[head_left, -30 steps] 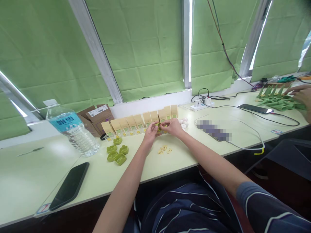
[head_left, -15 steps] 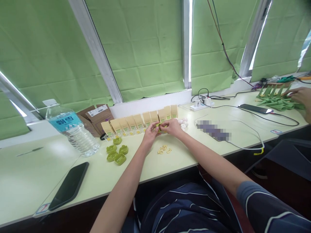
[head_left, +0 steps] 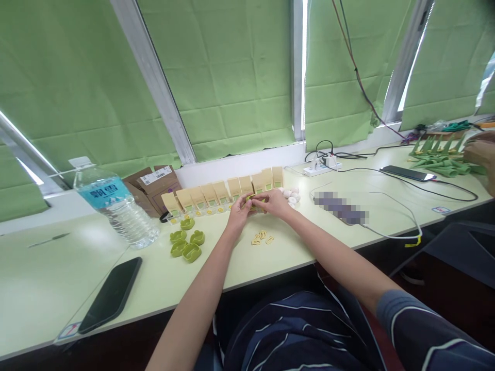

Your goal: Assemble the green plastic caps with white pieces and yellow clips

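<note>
My left hand and my right hand meet over the pale green desk, fingers pinched together on a small green piece held between them. Just behind them stands a row of tan and green little packages along the wall. Several small yellow loops lie on the desk right in front of my hands. A cluster of green moulded pieces sits to the left of my left hand. A few white pebble-like bits lie beside my right hand.
A water bottle and a black phone are at the left, brown cardboard boxes behind. A power strip, cables and another phone lie to the right. Another person's hand is over green cone-shaped items at far right.
My hands have stayed together on the small green piece, shifting only slightly. The other person's hand at the far right has pulled back toward the frame edge.
</note>
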Action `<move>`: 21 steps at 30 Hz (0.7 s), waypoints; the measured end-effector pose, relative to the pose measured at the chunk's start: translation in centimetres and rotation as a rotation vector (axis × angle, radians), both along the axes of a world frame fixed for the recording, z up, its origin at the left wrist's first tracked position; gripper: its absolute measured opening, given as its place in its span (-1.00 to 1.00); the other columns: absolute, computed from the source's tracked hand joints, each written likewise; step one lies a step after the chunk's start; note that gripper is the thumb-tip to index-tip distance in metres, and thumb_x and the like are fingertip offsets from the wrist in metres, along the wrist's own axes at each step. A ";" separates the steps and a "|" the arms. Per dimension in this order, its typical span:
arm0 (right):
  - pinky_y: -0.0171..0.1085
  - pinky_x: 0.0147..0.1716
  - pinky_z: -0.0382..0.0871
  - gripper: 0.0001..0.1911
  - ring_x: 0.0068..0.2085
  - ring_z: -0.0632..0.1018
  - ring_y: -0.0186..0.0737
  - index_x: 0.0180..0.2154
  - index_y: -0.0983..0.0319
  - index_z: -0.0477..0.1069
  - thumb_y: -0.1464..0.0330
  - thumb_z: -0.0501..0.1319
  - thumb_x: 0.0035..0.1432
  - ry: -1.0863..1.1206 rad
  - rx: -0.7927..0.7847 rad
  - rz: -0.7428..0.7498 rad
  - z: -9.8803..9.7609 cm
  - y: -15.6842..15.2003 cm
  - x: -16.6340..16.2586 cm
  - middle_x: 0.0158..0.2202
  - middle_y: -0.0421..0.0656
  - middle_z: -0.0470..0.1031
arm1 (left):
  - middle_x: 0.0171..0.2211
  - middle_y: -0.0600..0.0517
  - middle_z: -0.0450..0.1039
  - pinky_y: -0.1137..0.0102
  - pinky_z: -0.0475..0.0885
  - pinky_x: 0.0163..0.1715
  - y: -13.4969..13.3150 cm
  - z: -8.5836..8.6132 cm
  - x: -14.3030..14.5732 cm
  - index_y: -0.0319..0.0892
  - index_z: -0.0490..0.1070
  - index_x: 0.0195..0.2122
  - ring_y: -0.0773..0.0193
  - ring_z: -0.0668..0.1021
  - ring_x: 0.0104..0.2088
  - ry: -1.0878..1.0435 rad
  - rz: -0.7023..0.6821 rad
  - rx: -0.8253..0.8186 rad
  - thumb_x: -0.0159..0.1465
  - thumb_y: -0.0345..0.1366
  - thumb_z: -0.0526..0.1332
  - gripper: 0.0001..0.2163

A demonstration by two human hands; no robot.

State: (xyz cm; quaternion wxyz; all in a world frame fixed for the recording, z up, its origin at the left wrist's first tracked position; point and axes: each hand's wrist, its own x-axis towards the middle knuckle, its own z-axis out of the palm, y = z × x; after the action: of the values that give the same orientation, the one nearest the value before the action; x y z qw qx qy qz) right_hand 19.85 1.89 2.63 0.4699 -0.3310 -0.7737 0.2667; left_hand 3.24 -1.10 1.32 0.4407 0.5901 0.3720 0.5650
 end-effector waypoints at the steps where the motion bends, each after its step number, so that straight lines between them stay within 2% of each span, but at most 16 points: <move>1: -0.39 -0.59 0.27 -0.70 -0.64 0.44 -0.39 -0.22 0.21 0.64 0.16 0.27 0.16 0.006 0.003 -0.006 0.1 -0.1 0.0 -0.49 -0.19 0.61 | 0.02 -0.12 0.47 0.24 0.56 -0.14 0.1 0.0 0.0 -0.13 0.39 0.10 0.16 0.57 -0.09 -0.014 0.004 0.002 0.23 -0.02 0.31 -0.53; 5: -0.38 -0.57 0.27 -0.71 -0.62 0.42 -0.41 -0.20 0.22 0.62 0.18 0.26 0.17 0.052 0.036 -0.083 0.2 0.0 0.0 -0.39 -0.17 0.63 | 0.02 -0.11 0.46 0.25 0.56 -0.13 0.4 -0.3 -0.2 -0.11 0.39 0.09 0.17 0.56 -0.09 -0.063 0.014 0.020 0.22 -0.01 0.31 -0.53; 9: -0.37 -0.45 0.32 -0.66 -0.54 0.43 -0.42 -0.08 0.21 0.56 0.19 0.30 0.15 0.037 0.104 -0.151 0.1 0.5 0.1 -0.24 -0.15 0.63 | 0.11 -0.11 0.40 0.26 0.56 -0.10 0.8 -0.4 -0.3 -0.13 0.41 0.07 0.18 0.55 -0.06 -0.089 0.021 0.038 0.21 -0.01 0.32 -0.54; 12: -0.35 -0.39 0.35 -0.60 -0.47 0.49 -0.38 -0.02 0.18 0.54 0.16 0.32 0.14 -0.030 0.098 -0.146 0.0 0.6 0.1 -0.19 -0.14 0.62 | 0.18 -0.12 0.34 0.23 0.55 -0.03 0.7 -0.4 -0.3 -0.13 0.42 0.05 0.16 0.53 0.01 -0.111 0.003 0.065 0.23 -0.03 0.31 -0.57; 17: -0.32 -0.33 0.39 -0.53 -0.37 0.56 -0.29 0.04 0.17 0.53 0.10 0.31 0.15 -0.077 0.057 -0.139 0.0 0.4 0.1 -0.16 -0.12 0.63 | 0.17 -0.13 0.35 0.18 0.55 -0.01 0.3 -0.2 -0.2 -0.12 0.37 0.07 0.17 0.54 0.00 -0.110 -0.004 0.067 0.24 -0.06 0.31 -0.57; 21: -0.31 -0.33 0.42 -0.58 -0.36 0.59 -0.26 -0.04 0.19 0.58 0.11 0.33 0.13 -0.076 0.038 -0.135 0.0 0.3 0.0 -0.15 -0.11 0.63 | 0.14 -0.14 0.37 0.23 0.55 -0.03 0.1 0.0 -0.1 -0.14 0.38 0.05 0.19 0.55 -0.03 -0.081 0.010 0.055 0.22 -0.05 0.33 -0.56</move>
State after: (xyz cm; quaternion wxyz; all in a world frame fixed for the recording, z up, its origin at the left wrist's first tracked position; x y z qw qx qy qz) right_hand 19.89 2.15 2.66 0.4634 -0.3834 -0.7716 0.2070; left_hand 3.13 -1.05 1.34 0.4362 0.5767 0.3410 0.6007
